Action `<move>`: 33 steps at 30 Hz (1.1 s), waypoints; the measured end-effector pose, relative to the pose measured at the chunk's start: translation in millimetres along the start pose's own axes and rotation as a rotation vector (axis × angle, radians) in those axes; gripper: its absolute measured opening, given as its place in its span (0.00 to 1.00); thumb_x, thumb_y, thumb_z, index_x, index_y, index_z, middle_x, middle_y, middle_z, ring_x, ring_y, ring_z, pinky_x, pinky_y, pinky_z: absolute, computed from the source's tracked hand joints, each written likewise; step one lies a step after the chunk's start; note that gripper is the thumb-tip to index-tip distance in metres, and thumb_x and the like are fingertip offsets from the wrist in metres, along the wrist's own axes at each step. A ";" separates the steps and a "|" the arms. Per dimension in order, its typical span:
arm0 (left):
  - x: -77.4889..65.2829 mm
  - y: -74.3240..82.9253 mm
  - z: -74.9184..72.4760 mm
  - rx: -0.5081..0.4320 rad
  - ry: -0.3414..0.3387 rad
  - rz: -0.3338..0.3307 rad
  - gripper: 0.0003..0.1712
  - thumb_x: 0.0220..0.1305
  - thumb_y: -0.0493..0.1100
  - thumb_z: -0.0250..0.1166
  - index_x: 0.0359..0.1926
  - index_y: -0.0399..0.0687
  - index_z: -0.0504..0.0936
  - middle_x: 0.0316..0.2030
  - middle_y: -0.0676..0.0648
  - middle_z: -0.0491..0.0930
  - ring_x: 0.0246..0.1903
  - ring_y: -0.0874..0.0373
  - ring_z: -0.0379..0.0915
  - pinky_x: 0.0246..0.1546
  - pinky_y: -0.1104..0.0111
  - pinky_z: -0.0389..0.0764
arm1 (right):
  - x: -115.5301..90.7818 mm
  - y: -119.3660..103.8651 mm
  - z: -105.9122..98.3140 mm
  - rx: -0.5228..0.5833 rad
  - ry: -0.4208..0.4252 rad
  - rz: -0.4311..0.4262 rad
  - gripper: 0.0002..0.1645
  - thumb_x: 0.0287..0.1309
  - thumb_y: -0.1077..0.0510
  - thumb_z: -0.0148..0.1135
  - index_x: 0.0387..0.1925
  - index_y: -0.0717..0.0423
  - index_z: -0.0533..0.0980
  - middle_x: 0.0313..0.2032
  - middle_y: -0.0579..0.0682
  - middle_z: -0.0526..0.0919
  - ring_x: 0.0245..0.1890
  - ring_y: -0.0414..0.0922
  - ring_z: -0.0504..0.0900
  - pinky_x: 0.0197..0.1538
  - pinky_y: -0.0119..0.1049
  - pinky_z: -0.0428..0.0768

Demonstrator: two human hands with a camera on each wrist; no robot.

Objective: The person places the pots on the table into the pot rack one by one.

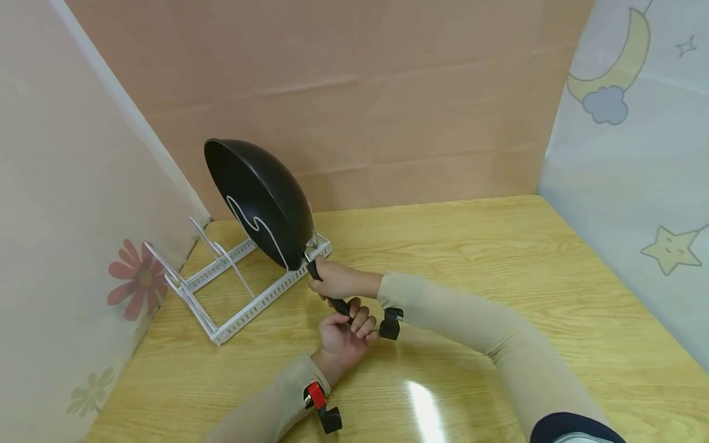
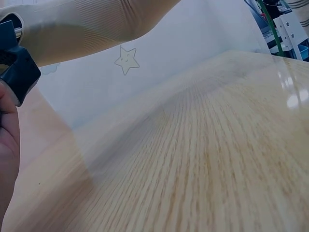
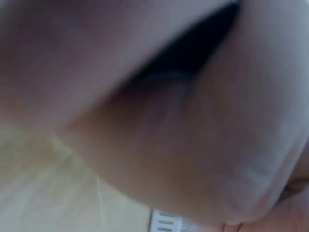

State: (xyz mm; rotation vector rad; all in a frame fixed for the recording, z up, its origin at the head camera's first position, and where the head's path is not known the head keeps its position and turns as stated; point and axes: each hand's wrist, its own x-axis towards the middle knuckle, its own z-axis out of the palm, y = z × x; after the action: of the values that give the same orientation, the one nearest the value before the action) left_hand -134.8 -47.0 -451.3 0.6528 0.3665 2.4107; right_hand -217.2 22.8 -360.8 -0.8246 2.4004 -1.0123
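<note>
A black wok (image 1: 279, 191) stands tilted on its edge in a white wire rack (image 1: 266, 300), toward the rack's right end. One wavy wire of the rack crosses in front of its bowl. My right hand (image 1: 344, 280) grips the black handle (image 1: 339, 305) close to the bowl. Lower down, my left hand (image 1: 344, 338) has its fingers curled around the handle's end, palm turned up. In the right wrist view, the blurred right hand (image 3: 193, 150) fills most of the picture, a dark strip of handle between its folds. Only a sliver of the left hand (image 2: 8, 150) shows in the left wrist view.
The rack's left part has bare wire dividers (image 1: 213, 246) standing up. A wood-grain table (image 1: 471, 258) lies under everything. A printed wall (image 1: 72, 184) rises close on the left, a tan backdrop (image 1: 415, 111) behind, and another printed wall (image 1: 626, 184) on the right.
</note>
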 end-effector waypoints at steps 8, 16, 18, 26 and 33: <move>0.2 1.3 -3.0 0.006 0.000 -0.014 0.04 0.52 0.40 0.51 0.27 0.54 0.72 0.20 0.53 0.53 0.22 0.60 0.46 0.30 0.66 0.47 | 1.3 1.7 0.2 -0.113 0.035 -0.013 0.10 0.71 0.61 0.51 0.46 0.65 0.63 0.19 0.47 0.75 0.17 0.40 0.72 0.24 0.28 0.69; -1.2 3.6 -2.8 0.005 0.026 -0.037 0.02 0.53 0.41 0.54 0.28 0.53 0.72 0.21 0.54 0.60 0.24 0.58 0.46 0.32 0.67 0.53 | 2.1 6.7 -3.6 -0.107 0.034 -0.053 0.16 0.73 0.53 0.53 0.43 0.62 0.62 0.22 0.46 0.67 0.17 0.39 0.65 0.24 0.29 0.65; -2.2 4.4 -2.7 0.011 0.042 -0.047 0.02 0.52 0.41 0.55 0.29 0.53 0.72 0.22 0.54 0.63 0.26 0.58 0.47 0.33 0.67 0.55 | 1.5 7.6 -4.6 -0.104 0.029 -0.059 0.17 0.73 0.51 0.53 0.43 0.62 0.61 0.22 0.46 0.66 0.18 0.39 0.64 0.25 0.29 0.64; -9.5 9.2 -5.2 0.101 0.107 -0.053 0.16 0.56 0.37 0.42 0.41 0.52 0.74 0.29 0.52 0.74 0.34 0.57 0.69 0.42 0.63 0.69 | -5.9 8.2 -6.3 -0.160 0.023 -0.060 0.22 0.73 0.45 0.51 0.49 0.59 0.62 0.24 0.47 0.69 0.20 0.41 0.69 0.26 0.31 0.68; -16.6 16.8 -2.9 0.271 0.202 -0.044 0.24 0.59 0.35 0.37 0.50 0.50 0.74 0.40 0.49 0.77 0.40 0.53 0.75 0.47 0.59 0.72 | -18.2 7.0 -11.7 -0.223 0.061 -0.043 0.30 0.73 0.43 0.50 0.64 0.59 0.64 0.24 0.45 0.76 0.21 0.40 0.76 0.29 0.33 0.74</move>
State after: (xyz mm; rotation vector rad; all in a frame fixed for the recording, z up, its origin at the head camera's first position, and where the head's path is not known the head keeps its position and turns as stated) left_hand -133.0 -70.7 -453.0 0.5097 0.7939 2.4125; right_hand -212.8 44.6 -355.9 -0.9374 2.5917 -0.8058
